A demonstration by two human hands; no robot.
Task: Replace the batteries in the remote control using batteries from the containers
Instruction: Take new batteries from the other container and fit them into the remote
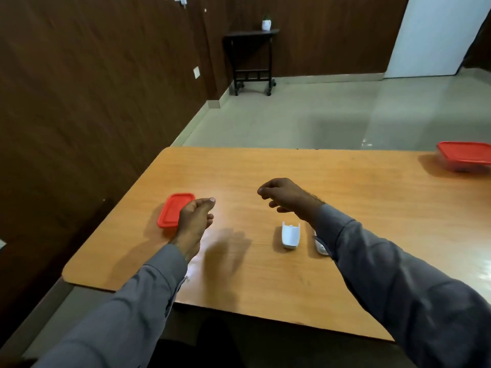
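A white battery cover (290, 235) lies on the wooden table (372, 208) near the middle. Just right of it, the white remote control (321, 247) is mostly hidden under my right sleeve. My right hand (285, 196) hovers above and behind the cover with fingers curled; whether it holds anything does not show. My left hand (197, 217) is loosely closed over the right edge of a red-lidded container (172, 209) at the table's left. A second red-lidded container (466, 156) stands at the far right edge of the view.
The table's left and front edges are close to my arms. A dark wood-panelled wall runs along the left. Beyond the table lie a tiled floor and a small black side table (252, 59) with a white pot on it.
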